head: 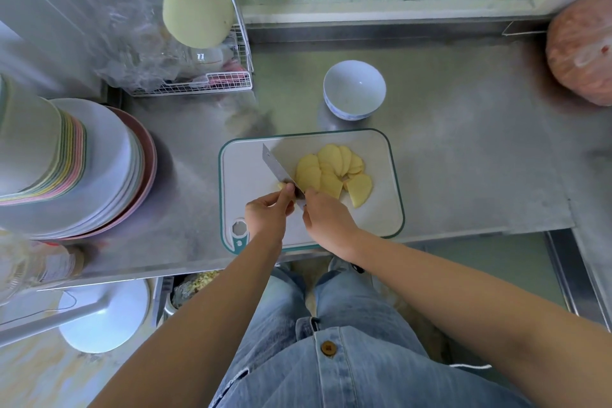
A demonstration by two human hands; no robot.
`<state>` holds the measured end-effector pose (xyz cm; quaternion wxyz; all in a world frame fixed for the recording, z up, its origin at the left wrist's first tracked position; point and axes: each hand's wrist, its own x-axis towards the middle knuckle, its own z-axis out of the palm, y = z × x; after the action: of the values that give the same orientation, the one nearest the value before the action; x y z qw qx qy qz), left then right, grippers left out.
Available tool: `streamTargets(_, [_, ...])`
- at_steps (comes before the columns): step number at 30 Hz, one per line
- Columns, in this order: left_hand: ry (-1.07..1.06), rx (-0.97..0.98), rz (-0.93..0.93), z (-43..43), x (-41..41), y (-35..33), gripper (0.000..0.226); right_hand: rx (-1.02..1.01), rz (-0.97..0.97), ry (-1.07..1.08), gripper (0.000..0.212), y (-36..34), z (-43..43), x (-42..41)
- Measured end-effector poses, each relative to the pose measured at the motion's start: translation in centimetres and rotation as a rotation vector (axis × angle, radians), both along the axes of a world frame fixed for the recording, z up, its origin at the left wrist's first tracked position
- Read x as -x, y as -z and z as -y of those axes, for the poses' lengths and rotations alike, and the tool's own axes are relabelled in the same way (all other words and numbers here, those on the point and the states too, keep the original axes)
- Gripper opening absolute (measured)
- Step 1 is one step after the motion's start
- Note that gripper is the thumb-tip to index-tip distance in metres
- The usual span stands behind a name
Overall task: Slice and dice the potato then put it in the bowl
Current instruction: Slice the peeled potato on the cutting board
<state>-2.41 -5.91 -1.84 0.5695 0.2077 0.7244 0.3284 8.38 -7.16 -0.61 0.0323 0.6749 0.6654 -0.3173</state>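
Several yellow potato slices (334,172) lie fanned out on the white cutting board (374,215) with a teal rim. My right hand (326,215) grips the handle of a cleaver (278,169), whose blade stands edge-down on the board left of the slices. My left hand (268,212) pinches a small end piece of potato (282,185) against the blade's left side. A white bowl (354,89) stands empty on the steel counter just beyond the board.
Stacked plates and bowls (76,169) fill the counter's left side. A wire dish rack (198,76) with a pale green plate stands at the back left. A pink round object (579,46) sits at the far right. The counter's front edge runs just below the board.
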Motion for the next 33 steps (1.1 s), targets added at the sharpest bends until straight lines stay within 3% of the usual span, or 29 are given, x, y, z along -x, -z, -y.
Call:
streamTargets(9, [0.092, -0.022, -0.022, 0.1, 0.8, -0.1, 0.011, -0.056, 0.071, -0.062, 0.024, 0.5, 0.4, 0.0])
streamTargets(14, [0.089, -0.011, -0.04, 0.1, 0.5, -0.2, 0.01, -0.012, 0.002, -0.013, 0.02, -0.5, -0.6, -0.5])
streamTargets(18, [0.068, -0.008, -0.016, 0.2, 0.3, -0.2, 0.021, -0.028, -0.06, 0.034, 0.021, -2.5, -1.2, -1.6])
streamTargets(33, [0.067, -0.03, -0.02, 0.2, 0.3, 0.5, 0.024, -0.016, -0.044, -0.036, 0.017, -5.8, 1.0, -2.7])
